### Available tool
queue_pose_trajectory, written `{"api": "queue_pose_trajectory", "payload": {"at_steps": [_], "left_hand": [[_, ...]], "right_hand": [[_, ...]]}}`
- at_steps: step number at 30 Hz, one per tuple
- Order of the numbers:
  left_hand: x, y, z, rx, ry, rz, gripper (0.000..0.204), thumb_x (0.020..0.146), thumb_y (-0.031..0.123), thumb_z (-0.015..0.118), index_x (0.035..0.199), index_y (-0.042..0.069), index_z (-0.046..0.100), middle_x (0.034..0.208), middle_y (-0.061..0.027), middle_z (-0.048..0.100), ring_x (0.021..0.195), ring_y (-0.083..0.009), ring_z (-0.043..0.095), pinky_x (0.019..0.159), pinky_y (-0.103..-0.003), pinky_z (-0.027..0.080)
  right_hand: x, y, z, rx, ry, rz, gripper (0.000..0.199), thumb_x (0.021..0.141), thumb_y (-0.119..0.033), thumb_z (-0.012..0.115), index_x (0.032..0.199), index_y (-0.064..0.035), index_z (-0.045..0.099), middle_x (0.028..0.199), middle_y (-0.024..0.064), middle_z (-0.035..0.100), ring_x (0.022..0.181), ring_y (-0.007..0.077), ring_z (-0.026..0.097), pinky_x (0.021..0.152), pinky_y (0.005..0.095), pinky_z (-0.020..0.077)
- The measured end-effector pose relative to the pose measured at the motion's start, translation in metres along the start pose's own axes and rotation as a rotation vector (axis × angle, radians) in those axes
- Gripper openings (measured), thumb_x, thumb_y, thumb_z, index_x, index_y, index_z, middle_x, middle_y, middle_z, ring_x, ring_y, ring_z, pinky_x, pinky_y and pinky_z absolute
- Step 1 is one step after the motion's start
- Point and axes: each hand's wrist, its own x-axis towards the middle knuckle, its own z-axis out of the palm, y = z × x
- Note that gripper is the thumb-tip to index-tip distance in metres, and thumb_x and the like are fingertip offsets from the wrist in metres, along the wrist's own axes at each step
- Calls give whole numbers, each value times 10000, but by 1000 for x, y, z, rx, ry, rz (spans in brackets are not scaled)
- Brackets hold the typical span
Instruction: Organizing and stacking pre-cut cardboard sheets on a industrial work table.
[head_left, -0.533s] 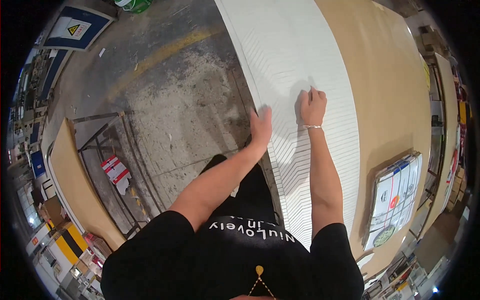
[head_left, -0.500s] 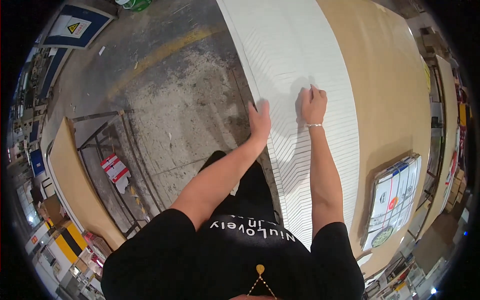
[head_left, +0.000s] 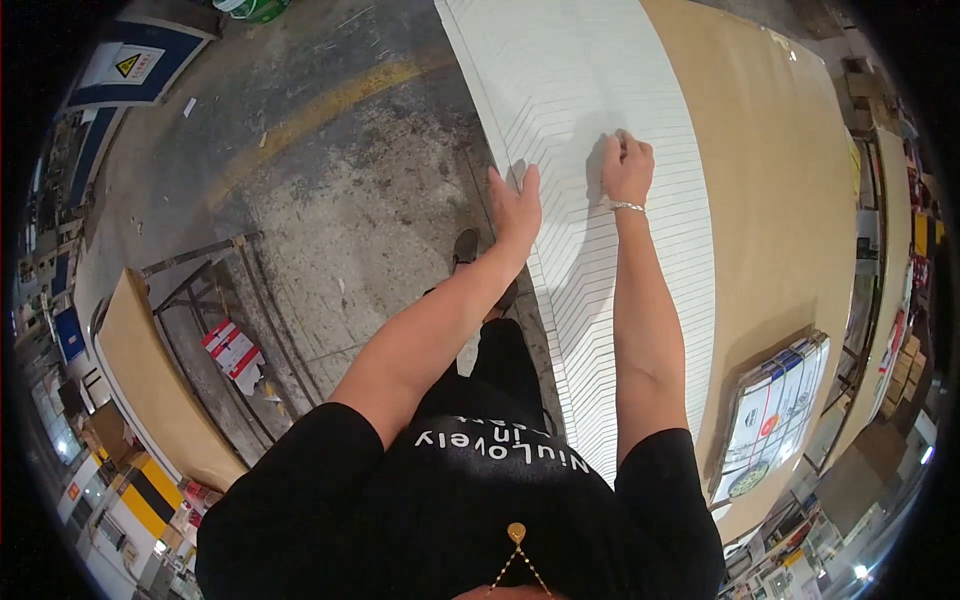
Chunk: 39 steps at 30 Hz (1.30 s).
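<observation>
A long white sheet, marked with rows of thin dark zigzag lines, lies along the brown tabletop. At its left edge is my left hand, thumb and fingers apart, with the edge running beside or under it; whether it presses the edge I cannot tell. Farther right, over the middle of the sheet, my right hand has its fingers curled in and casts a shadow to its left. Anything within those fingers is hidden from this view. A pale bracelet circles my right wrist.
Right of the sheet, a strapped flat stack of printed packaging lies on the brown tabletop. To the left stand a metal frame, a red-and-white carton and another brown board. A blue panel with a warning sign is far left.
Both hands have moved farther away along the sheet, the left still by its edge and the right still curled. My shoe now shows on the floor.
</observation>
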Motion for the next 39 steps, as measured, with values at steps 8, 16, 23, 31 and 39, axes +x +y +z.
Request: {"api": "queue_pose_trajectory", "payload": {"at_steps": [8, 16, 23, 31, 39], "left_hand": [[7, 1, 6, 54, -18, 3, 918, 846, 461, 548, 1388, -130, 102, 1438, -318, 181, 1356, -388, 193, 1106, -398, 189], [-43, -34, -33, -509, -427, -424, 571, 919, 402, 439, 1321, 1, 382, 1314, -125, 466, 1183, -237, 465, 987, -346, 367], [-180, -85, -30, -331, -491, -924, 787, 856, 652, 356, 1428, 120, 258, 1442, -106, 330, 1316, -282, 320, 1070, -490, 209], [-189, -161, -2, -559, -541, -687, 757, 886, 628, 328, 1421, 94, 277, 1427, -56, 368, 1301, -261, 356, 1080, -419, 244], [-227, -131, -5, -431, -702, -819, 807, 850, 672, 291, 1442, 127, 225, 1485, -59, 255, 1361, -284, 232, 1102, -485, 109]], "right_hand": [[1, 4, 2, -79, 31, -133, 413, 830, -327, 562, 1084, -6, 617, 1020, 203, 598, 976, 356, 547, 855, 418, 441], [-48, 106, -80, -343, 367, 187, 392, 833, -327, 562, 1081, -31, 629, 998, 211, 628, 987, 356, 556, 862, 424, 445], [-179, 103, -151, -235, -15, 164, 324, 897, -303, 511, 874, -15, 658, 842, 192, 619, 802, 362, 578, 717, 433, 460], [-248, 60, -120, -93, 92, 262, 227, 881, -197, 510, 990, -51, 645, 896, 152, 582, 878, 311, 537, 763, 403, 440], [-253, 128, -162, -217, 447, 273, 286, 861, -171, 520, 1096, -21, 586, 983, 179, 566, 948, 340, 517, 829, 419, 429]]}}
